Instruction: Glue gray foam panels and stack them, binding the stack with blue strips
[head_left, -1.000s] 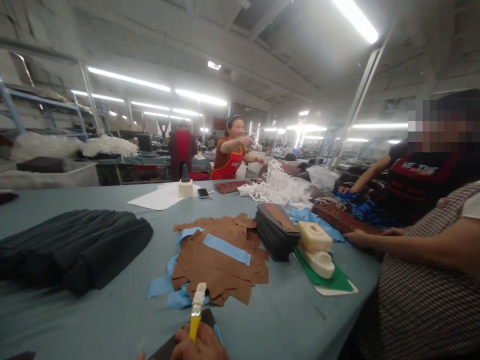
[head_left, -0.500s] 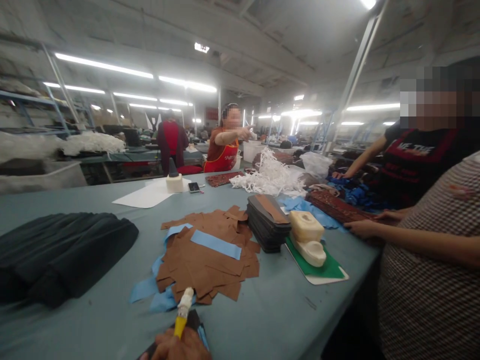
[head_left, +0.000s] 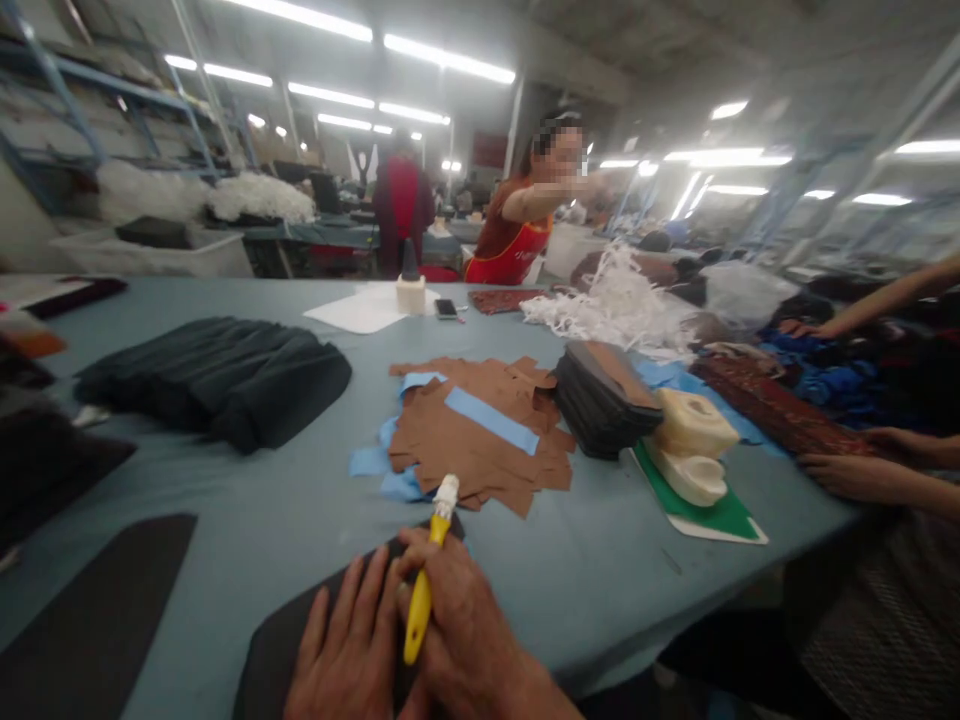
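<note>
The yellow brush (head_left: 421,603) is held over the dark panel (head_left: 279,640) in the curled grip of the right hand (head_left: 463,605), the panel apparently being steadied on the table (head_left: 585,590) by the flattened, ungrasping left hand (head_left: 346,645), newly in view.

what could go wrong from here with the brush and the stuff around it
The right hand holds the brush with its white tip towards the brown pieces; if the tip is wet, it might smear them.
The left hand lies flat on a dark piece, which could shift if the pressure eases.
The dark stack stands close beside the cream block, so a bump might disturb both.
</note>
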